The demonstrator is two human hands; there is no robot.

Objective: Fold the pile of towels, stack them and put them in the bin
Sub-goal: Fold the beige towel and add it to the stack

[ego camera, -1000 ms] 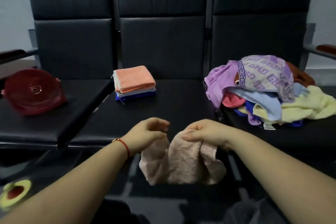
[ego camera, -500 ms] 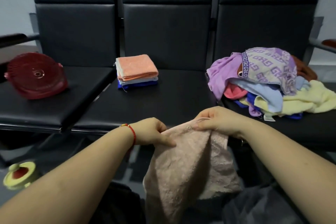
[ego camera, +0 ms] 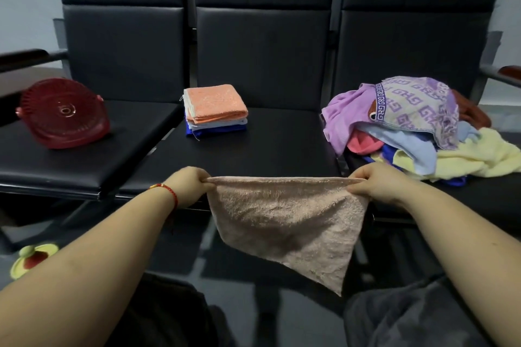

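Note:
A beige towel (ego camera: 287,217) hangs spread out in front of the middle seat, its top edge pulled taut. My left hand (ego camera: 187,184) pinches its top left corner and my right hand (ego camera: 375,182) pinches its top right corner. On the middle seat's back left sits a stack of folded towels (ego camera: 215,110), orange on top, white and blue beneath. A pile of unfolded towels (ego camera: 417,127) in purple, blue, pink and yellow covers the right seat. A red round bin (ego camera: 63,113) lies tipped on its side on the left seat.
Three black padded seats (ego camera: 270,149) stand in a row with tall backs. A yellow and red round object (ego camera: 31,259) lies on the dark floor at the lower left. Dark cloth covers my knees at the bottom.
The towel was bunched between my hands; they have moved apart and stretched it flat by its top corners.

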